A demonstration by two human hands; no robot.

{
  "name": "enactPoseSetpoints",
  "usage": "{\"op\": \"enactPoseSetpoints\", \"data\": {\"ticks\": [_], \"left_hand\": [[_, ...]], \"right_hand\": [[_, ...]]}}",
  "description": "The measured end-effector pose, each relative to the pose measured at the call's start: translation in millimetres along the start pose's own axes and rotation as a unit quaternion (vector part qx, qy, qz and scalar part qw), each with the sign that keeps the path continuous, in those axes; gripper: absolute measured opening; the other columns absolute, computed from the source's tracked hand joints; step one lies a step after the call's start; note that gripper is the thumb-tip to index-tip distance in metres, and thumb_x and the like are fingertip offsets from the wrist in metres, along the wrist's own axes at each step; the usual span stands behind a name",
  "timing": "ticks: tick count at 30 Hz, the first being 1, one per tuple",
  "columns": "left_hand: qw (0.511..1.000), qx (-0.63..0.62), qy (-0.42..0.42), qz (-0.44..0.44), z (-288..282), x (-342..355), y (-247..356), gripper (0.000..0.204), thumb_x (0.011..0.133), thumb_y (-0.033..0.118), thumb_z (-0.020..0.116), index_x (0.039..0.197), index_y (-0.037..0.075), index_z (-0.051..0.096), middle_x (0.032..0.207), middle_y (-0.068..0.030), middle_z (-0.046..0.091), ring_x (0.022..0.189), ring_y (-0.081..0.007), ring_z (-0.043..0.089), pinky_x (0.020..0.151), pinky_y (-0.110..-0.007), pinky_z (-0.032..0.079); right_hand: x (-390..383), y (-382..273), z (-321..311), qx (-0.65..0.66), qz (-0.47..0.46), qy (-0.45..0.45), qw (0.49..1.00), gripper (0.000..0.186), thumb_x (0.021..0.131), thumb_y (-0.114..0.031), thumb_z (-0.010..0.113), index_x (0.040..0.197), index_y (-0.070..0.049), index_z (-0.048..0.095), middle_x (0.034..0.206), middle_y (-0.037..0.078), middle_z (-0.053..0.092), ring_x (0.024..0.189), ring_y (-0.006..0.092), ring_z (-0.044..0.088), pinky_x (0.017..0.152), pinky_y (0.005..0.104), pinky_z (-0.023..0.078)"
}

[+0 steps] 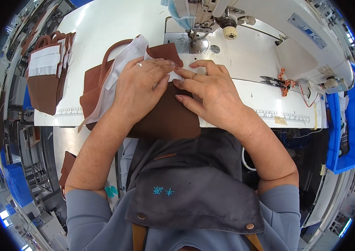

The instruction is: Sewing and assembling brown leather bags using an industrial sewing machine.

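Observation:
A brown bag (165,115) with a white lining (118,69) and a reddish-brown handle (111,49) lies over the table's front edge, below the sewing machine's needle area. My left hand (139,85), with a ring on one finger, lies across the lining, fingers together and thumb bent in at the bag's upper edge. Facing it, my right hand (213,90) grips the same edge with bent fingertips and thumb. The fingertips of both hands nearly meet there. What lies under my left palm is hidden.
The sewing machine (265,21) stands at the back right, its metal needle plate (177,42) beyond the bag. A stack of brown bag pieces (43,90) sits at left. Black scissors (271,81) with orange cord lie at right. A blue bin (333,138) hangs beside the table.

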State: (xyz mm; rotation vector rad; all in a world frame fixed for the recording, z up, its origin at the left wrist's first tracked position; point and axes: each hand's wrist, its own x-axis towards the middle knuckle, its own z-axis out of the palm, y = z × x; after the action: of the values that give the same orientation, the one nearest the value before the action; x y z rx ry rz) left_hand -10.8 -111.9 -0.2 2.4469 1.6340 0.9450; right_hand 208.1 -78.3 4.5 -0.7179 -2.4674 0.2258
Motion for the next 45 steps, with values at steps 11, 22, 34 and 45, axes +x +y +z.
{"op": "enactPoseSetpoints", "data": {"ticks": [11,22,34,45], "left_hand": [[0.997,0.068,-0.001,0.048,13,17,0,0.028,0.090,0.012,0.065,0.116,0.009,0.075,0.127,-0.0023,0.071,0.124,-0.0220,0.062,0.117,-0.048,0.029],[0.999,-0.011,-0.028,0.031,33,61,-27,0.031,0.090,0.010,0.067,0.120,0.006,0.074,0.132,-0.0079,0.069,0.127,-0.0271,0.061,0.113,-0.048,0.039],[0.996,-0.070,-0.021,0.058,37,88,-40,0.023,0.087,0.010,0.068,0.106,-0.001,0.077,0.107,-0.0189,0.075,0.102,-0.0349,0.070,0.095,-0.042,0.053],[0.995,-0.073,-0.025,0.057,36,88,-44,0.023,0.087,0.009,0.066,0.104,-0.002,0.077,0.103,-0.0192,0.076,0.099,-0.0349,0.070,0.093,-0.042,0.054]], "right_hand": [[-1,15,-15,-0.044,-0.010,-0.031,0.999,0.032,0.082,-0.029,0.079,0.111,-0.018,0.079,0.130,0.006,0.068,0.123,0.0305,0.055,0.099,0.0428,0.044],[16,49,-16,-0.073,0.001,-0.026,0.997,0.032,0.084,-0.032,0.078,0.113,-0.018,0.080,0.127,0.008,0.070,0.116,0.0278,0.056,0.101,0.0401,0.042],[21,53,-11,-0.099,0.039,-0.009,0.994,0.033,0.086,-0.035,0.077,0.113,-0.017,0.080,0.125,0.009,0.070,0.111,0.0269,0.056,0.100,0.0395,0.042],[19,50,-8,-0.099,0.047,-0.006,0.994,0.033,0.088,-0.035,0.075,0.113,-0.016,0.080,0.126,0.009,0.070,0.113,0.0273,0.058,0.101,0.0402,0.042]]}}
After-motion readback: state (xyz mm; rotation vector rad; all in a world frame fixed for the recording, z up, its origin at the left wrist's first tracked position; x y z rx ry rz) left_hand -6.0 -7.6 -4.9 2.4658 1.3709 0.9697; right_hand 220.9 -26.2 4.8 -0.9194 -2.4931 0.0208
